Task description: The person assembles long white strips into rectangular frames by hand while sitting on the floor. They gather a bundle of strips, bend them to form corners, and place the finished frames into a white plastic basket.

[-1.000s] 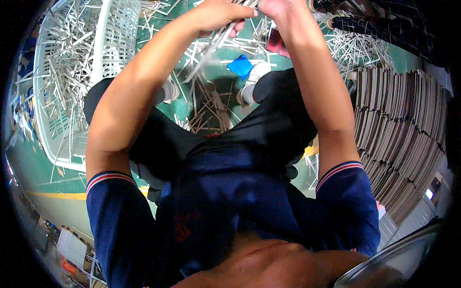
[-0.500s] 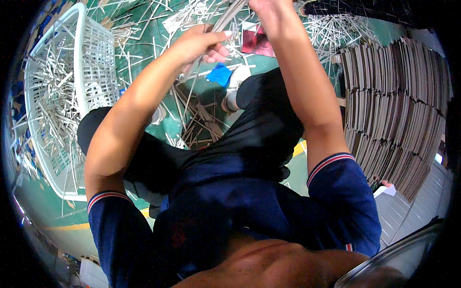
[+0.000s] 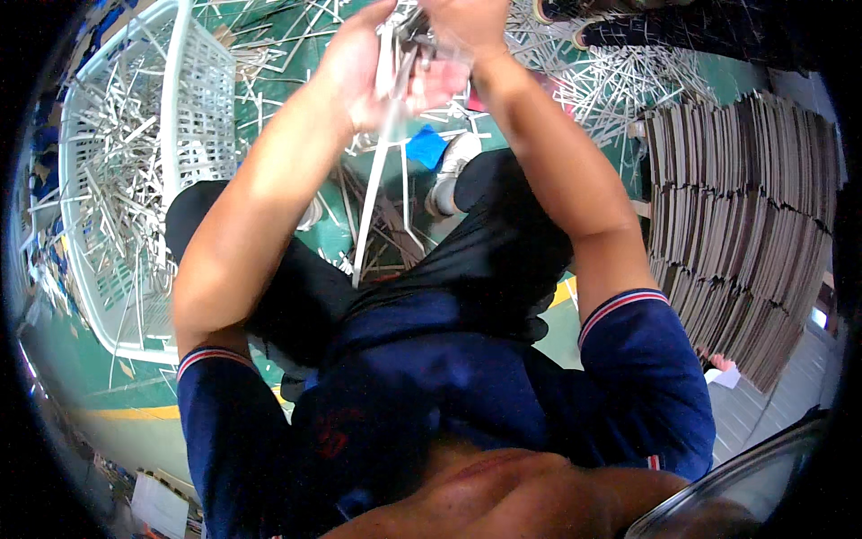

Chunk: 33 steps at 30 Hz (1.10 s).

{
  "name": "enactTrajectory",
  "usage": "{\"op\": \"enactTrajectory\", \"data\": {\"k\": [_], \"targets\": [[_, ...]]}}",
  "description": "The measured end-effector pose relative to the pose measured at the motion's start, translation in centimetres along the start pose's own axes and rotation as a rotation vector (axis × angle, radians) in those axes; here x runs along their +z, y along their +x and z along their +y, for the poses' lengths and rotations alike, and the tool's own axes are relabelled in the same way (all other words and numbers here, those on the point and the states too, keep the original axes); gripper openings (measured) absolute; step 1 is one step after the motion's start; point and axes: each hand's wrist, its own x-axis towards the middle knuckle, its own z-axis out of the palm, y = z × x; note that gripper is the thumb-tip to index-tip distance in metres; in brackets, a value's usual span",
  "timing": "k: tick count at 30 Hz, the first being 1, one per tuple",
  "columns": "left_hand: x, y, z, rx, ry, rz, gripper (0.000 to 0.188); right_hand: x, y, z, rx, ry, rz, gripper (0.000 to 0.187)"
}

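Observation:
My left hand [image 3: 355, 67] is cupped near the top edge, its fingers curled around a loose bundle of thin white and grey strips [image 3: 386, 63], like trimmed paper or cardboard. Two long strips [image 3: 370, 211] dangle from it toward my lap. Against the other side of the bundle is my right hand [image 3: 471, 31]; its fingers are blurred and partly cut off by the picture's edge, so their grip is unclear. Below the hands, a blue scrap [image 3: 426, 146] lies on the floor beside my white shoe [image 3: 461, 154].
At left stands a pale plastic basket [image 3: 171, 108] heaped with strips. More strips [image 3: 628, 85] litter the green floor [image 3: 260, 148]. Tall stacks of cardboard sheets [image 3: 736, 216] stand at right. Another person's dark-clad leg [image 3: 646, 40] shows at the upper right.
My right hand has come down and inward to meet my left. My left hand has moved up slightly, and the strips now hang lower between my knees.

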Motion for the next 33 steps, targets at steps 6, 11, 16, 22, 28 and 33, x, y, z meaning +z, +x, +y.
{"op": "enactTrajectory", "data": {"k": [6,11,16,22,28,33], "targets": [[-4.2,0.1,2.7,0.081,0.218,0.085,0.075,0.3,1.0,-1.1,-0.409,-0.199,-0.552,0.026],[-5.5,-0.2,3.7,0.355,0.059,0.051,0.068,1.5,0.9,-0.8,-0.377,-0.48,-0.742,0.075],[-5.7,-2.2,5.0,0.302,0.199,-0.413,0.07,2.2,-0.7,-0.1,-0.542,-0.679,-0.684,0.094],[-6.7,-1.1,4.0,0.741,0.12,-0.06,0.048,2.1,-1.0,-1.0,-0.489,-0.728,-0.737,0.103],[-6.4,0.7,4.8,0.41,0.135,-0.036,0.03,1.1,-1.6,-1.9,-0.48,-0.626,-0.701,0.108],[-6.0,0.8,4.7,0.443,0.225,0.05,0.029,-0.3,-0.7,-2.2,-0.403,-0.583,-0.863,0.106]]}}
